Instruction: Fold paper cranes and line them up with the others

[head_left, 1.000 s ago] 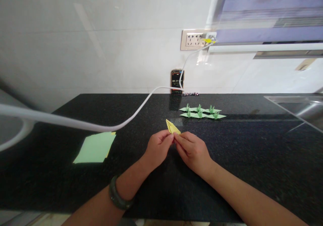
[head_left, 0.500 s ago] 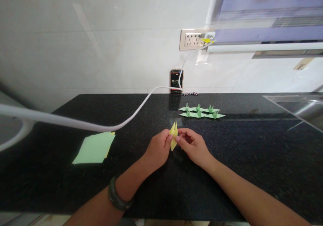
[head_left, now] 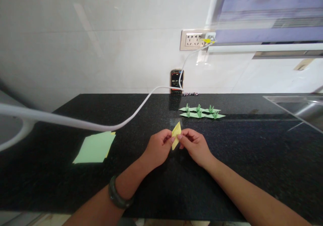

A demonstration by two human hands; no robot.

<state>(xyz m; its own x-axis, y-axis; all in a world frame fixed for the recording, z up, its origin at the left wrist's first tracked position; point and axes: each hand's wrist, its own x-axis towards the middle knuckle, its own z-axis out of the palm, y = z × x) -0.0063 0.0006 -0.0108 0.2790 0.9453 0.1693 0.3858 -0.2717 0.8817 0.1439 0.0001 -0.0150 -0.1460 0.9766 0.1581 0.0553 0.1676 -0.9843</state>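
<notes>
A folded piece of yellow origami paper (head_left: 176,134), narrow and diamond-shaped, is held up above the dark counter. My left hand (head_left: 159,147) pinches its left edge between thumb and fingers. On the opposite edge, my right hand (head_left: 195,146) grips it the same way, thumb on the near face. Just beyond the hands, several green paper cranes (head_left: 199,114) stand in two rows. To the left lies a stack of square paper sheets (head_left: 94,148), green on top with yellow showing at the edge.
A phone (head_left: 176,81) showing a running timer leans against the tiled wall. A white cable (head_left: 136,113) runs from the wall socket (head_left: 193,40) past the phone and across the left side. At the right is a metal sink (head_left: 300,108) set into the black counter (head_left: 227,138).
The yellow paper has turned: its top now tips to the right, and a broader face shows with the slit less open. Both hands still pinch it.
</notes>
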